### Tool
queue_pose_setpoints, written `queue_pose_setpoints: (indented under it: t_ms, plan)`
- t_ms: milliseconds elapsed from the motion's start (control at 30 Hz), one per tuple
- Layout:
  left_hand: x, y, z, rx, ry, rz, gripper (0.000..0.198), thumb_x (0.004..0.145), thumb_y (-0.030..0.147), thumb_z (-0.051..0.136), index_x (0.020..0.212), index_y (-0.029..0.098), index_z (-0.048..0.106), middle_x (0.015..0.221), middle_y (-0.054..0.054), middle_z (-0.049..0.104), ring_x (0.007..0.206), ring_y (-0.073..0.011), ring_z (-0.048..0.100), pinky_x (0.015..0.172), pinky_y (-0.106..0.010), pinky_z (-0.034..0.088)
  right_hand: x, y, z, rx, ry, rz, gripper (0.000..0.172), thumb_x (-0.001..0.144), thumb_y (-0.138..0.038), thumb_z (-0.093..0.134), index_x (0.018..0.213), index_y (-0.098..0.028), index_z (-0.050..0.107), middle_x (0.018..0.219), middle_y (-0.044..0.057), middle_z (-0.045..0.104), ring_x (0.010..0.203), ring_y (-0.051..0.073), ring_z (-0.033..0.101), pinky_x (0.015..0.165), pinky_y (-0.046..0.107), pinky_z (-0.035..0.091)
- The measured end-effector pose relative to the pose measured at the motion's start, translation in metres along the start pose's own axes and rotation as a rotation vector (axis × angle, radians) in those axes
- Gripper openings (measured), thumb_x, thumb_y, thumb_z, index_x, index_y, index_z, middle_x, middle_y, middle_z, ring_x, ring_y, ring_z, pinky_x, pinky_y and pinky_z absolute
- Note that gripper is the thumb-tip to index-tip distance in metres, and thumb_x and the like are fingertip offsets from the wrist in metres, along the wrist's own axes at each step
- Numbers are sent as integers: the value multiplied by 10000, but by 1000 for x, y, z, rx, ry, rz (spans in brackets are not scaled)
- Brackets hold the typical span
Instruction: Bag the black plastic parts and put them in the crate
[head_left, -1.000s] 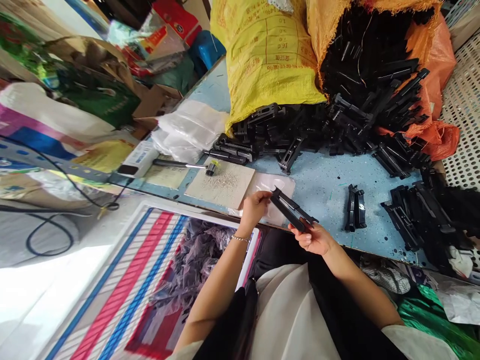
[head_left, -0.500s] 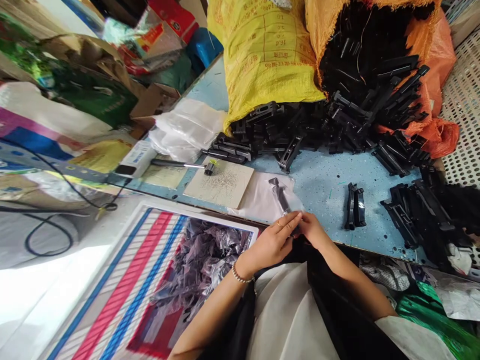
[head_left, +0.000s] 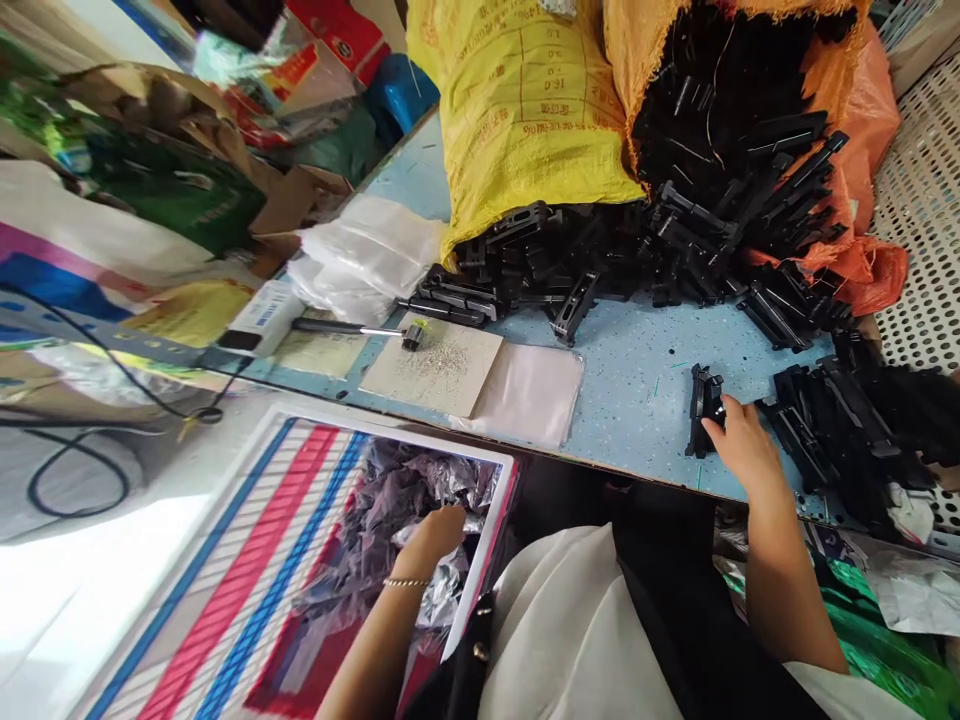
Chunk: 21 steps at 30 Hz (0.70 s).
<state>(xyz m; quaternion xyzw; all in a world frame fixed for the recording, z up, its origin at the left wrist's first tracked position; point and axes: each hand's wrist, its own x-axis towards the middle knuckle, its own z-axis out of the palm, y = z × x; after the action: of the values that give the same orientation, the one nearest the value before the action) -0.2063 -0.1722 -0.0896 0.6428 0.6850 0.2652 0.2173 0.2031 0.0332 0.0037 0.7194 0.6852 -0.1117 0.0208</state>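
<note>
My right hand (head_left: 747, 446) is at the right of the bench, thumb and fingers closed on one black plastic part. A similar black plastic part (head_left: 699, 412) stands close against it on the left. My left hand (head_left: 441, 532) is lowered into the striped woven bag (head_left: 232, 580) at the left, over a heap of black parts in clear plastic bags (head_left: 390, 500). Its fingers are mostly hidden, so I cannot tell whether they hold anything. A flat stack of clear plastic bags (head_left: 536, 390) lies on the bench between my hands.
A hammer (head_left: 360, 329) rests with its head on a beige board (head_left: 450, 385). Loose black parts (head_left: 574, 305) spill from a yellow sack (head_left: 540, 130) and an orange sack (head_left: 862, 200). Another dark pile (head_left: 847, 420) lies right of my right hand. The blue bench (head_left: 637, 360) has a front edge.
My hands were together over the bench front with a bagged black part. My left hand has moved down-left into the striped bag; my right hand has moved right to the pair of black parts.
</note>
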Motion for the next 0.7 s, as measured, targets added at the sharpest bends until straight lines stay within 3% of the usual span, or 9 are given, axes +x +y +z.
queue_pose_setpoints:
  t_ms: [67, 133, 200, 267, 333, 433, 500, 600, 700]
  plan:
    - [15, 7, 6, 9, -16, 6, 375, 824, 332, 590, 473, 268, 474, 374, 42, 373, 348, -145, 397, 468, -287, 408, -3, 8, 6, -33, -50, -7, 548, 924, -411, 535, 1402, -148, 479, 1219, 228, 615, 959, 329, 665, 785, 426, 494]
    - [37, 28, 9, 5, -7, -8, 360, 886, 318, 547, 533, 250, 549, 461, 8, 502, 415, -154, 493, 495, -279, 423, -5, 9, 11, -37, -45, -12, 543, 904, -381, 557, 1383, -135, 492, 1204, 230, 639, 973, 328, 669, 799, 422, 494]
    - [65, 55, 15, 8, 51, -23, 263, 942, 322, 513, 760, 232, 681, 721, -53, 671, 673, -195, 652, 650, -303, 500, -5, 5, 16, 7, -37, -27, 505, 892, -327, 552, 1354, -126, 521, 1198, 228, 656, 1016, 330, 663, 834, 428, 492]
    - [94, 79, 24, 52, 105, -30, 206, 939, 333, 547, 968, 205, 706, 1006, -118, 692, 945, -250, 662, 813, -350, 515, -3, -1, 19, 128, -58, -64, 461, 887, -297, 537, 1323, -150, 556, 1185, 195, 676, 1051, 318, 656, 874, 427, 487]
    - [119, 93, 33, 131, 107, -44, 163, 923, 261, 562, 945, 182, 704, 1065, -142, 667, 1007, -272, 633, 834, -366, 507, -3, -10, 21, 317, -112, -109, 441, 873, -305, 550, 1297, -185, 583, 1145, 145, 697, 1058, 297, 650, 908, 424, 481]
    - [142, 89, 34, 73, 115, -124, 139, 865, 174, 602, 734, 187, 648, 915, -99, 659, 898, -234, 631, 765, -331, 497, -9, -26, 23, 722, -257, -136, 442, 848, -339, 600, 1271, -211, 599, 1072, 91, 710, 988, 249, 653, 876, 392, 503]
    - [148, 76, 26, -122, 140, -242, 186, 802, 246, 690, 655, 193, 590, 758, -40, 622, 747, -188, 608, 684, -295, 478, -17, -40, 24, 1038, -399, -134, 425, 816, -375, 666, 1207, -213, 629, 1011, 66, 710, 888, 212, 654, 777, 343, 528]
    - [149, 58, 16, -503, 110, -405, 284, 797, 408, 674, 641, 188, 583, 568, 24, 532, 553, -127, 511, 555, -249, 417, -27, -63, 28, 1385, -631, -124, 365, 725, -395, 787, 1013, -196, 684, 855, 35, 696, 716, 164, 627, 612, 275, 514]
    - [146, 52, 16, -719, 102, -447, 231, 779, 390, 663, 715, 170, 628, 570, 22, 571, 528, -111, 513, 534, -231, 421, -33, -86, 41, 1590, -865, -65, 306, 691, -383, 819, 875, -177, 686, 740, 24, 677, 617, 138, 608, 528, 237, 496]
